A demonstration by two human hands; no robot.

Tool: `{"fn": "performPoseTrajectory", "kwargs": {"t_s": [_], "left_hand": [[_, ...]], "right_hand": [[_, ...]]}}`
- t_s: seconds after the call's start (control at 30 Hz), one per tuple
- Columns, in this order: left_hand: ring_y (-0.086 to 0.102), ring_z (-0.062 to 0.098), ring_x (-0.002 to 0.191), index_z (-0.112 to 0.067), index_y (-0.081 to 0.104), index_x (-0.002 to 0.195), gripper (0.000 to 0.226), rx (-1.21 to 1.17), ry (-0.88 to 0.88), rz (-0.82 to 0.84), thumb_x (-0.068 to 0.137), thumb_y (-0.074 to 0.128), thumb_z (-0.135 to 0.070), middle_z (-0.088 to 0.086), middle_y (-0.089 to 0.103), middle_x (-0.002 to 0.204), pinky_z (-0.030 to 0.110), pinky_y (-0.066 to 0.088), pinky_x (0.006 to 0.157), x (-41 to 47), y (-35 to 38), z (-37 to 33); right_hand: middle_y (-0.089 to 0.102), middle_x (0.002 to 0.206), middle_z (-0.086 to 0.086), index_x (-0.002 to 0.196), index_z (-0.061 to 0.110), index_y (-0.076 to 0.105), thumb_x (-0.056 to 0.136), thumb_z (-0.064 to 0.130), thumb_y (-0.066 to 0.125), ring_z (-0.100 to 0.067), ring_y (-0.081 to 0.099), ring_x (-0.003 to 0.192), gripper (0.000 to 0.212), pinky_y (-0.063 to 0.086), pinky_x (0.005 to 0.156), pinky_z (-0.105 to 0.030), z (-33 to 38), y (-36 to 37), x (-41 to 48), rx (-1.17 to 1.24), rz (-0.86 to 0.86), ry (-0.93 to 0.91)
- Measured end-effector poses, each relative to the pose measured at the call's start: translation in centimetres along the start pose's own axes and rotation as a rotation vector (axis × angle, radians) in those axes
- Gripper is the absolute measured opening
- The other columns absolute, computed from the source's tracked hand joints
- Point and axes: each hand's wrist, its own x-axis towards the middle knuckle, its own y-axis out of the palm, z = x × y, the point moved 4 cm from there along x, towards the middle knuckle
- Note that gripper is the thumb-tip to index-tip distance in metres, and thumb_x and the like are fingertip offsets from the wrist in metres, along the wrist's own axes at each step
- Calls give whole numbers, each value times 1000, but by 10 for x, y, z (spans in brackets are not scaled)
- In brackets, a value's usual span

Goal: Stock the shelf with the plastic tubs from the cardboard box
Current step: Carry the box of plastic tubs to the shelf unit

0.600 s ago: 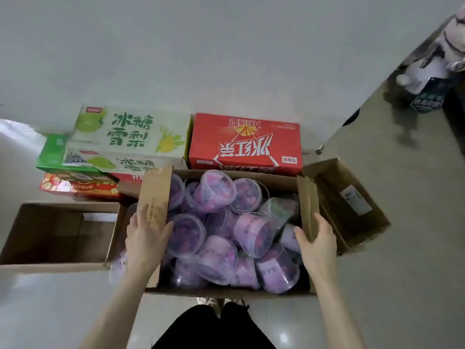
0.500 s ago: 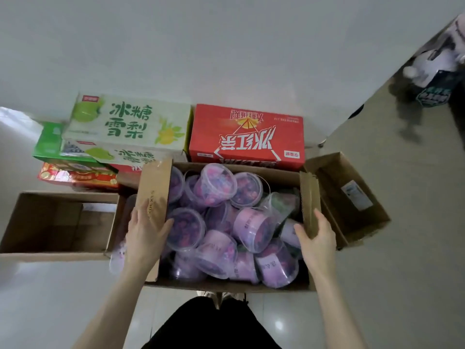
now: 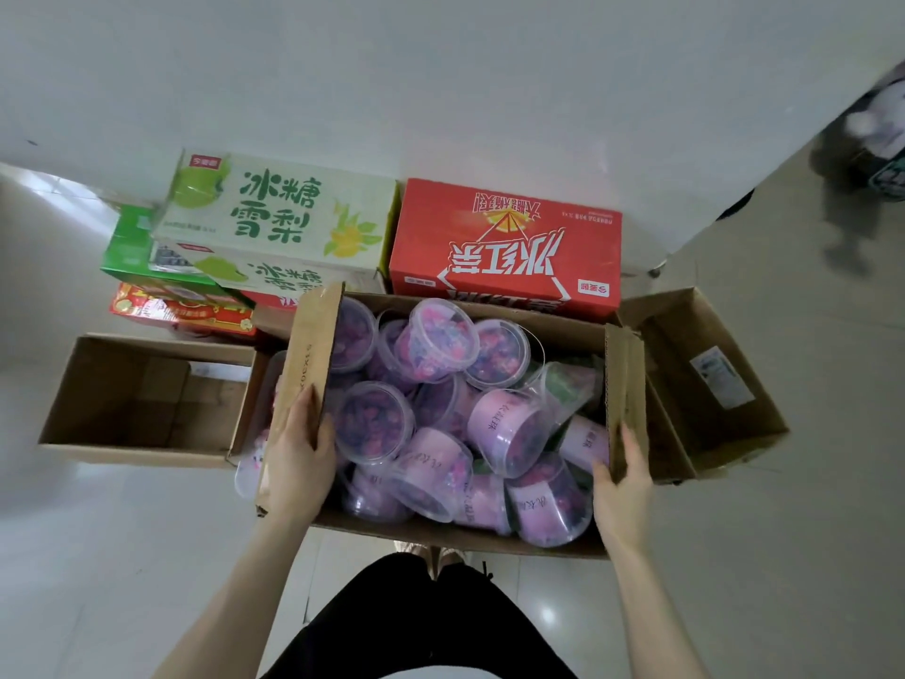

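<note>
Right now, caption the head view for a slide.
Left hand and right hand grip the flaps of a cardboard box of purple tubs.

Purple, seemingly pink-flecked tubs (image 3: pixel 509 428); brown box (image 3: pixel 460 536)

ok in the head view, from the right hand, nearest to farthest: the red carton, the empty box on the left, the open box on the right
1. open box on the right, beside the right hand.
2. red carton, behind, by the wall.
3. empty box on the left, across the tub box.
</note>
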Motion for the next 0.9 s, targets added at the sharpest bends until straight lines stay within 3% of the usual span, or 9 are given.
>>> {"fn": "performPoseTrajectory", "kwargs": {"t_s": [0.13, 0.27, 0.43, 0.63, 0.9], "left_hand": [[50, 38, 121, -15, 43, 139, 47, 78, -9, 0, 93, 54, -19, 12, 48, 141, 47, 43, 99, -2, -2, 3], [59, 41, 103, -7, 56, 128, 38, 63, -22, -116, 91, 59, -18, 20, 63, 118, 43, 47, 90, -8, -13, 1], [61, 44, 86, -3, 65, 113, 26, 120, 60, -159, 92, 56, -15, 25, 68, 91, 40, 44, 77, 3, -37, 5], [61, 46, 78, 3, 68, 101, 19, 190, 166, -183, 88, 58, -8, 28, 68, 83, 44, 44, 71, 13, -64, 10], [61, 46, 82, 7, 68, 99, 18, 113, 72, -291, 88, 58, -1, 27, 69, 88, 48, 48, 79, -44, -120, 36]], "right_hand": [[31, 152, -14, 145, 9, 34, 92, 8, 58, -33, 33, 139, 59, 29, 113, -47, -3, -2, -1, -86, -35, -31], [55, 132, -23, 138, 5, 46, 93, 7, 56, -41, 52, 121, 47, 39, 103, -48, 2, -7, -7, -172, -104, -36], [64, 116, -26, 125, -1, 59, 94, 8, 55, -45, 57, 110, 33, 43, 97, -46, 11, -33, -8, -173, -204, -64], [67, 107, -29, 115, -5, 64, 91, 5, 59, -46, 59, 102, 27, 44, 93, -44, 25, -50, -15, -184, -255, -102], [66, 113, -26, 120, -5, 60, 90, 8, 61, -43, 59, 109, 33, 42, 99, -44, 48, -44, -35, -189, -134, -214]]}}
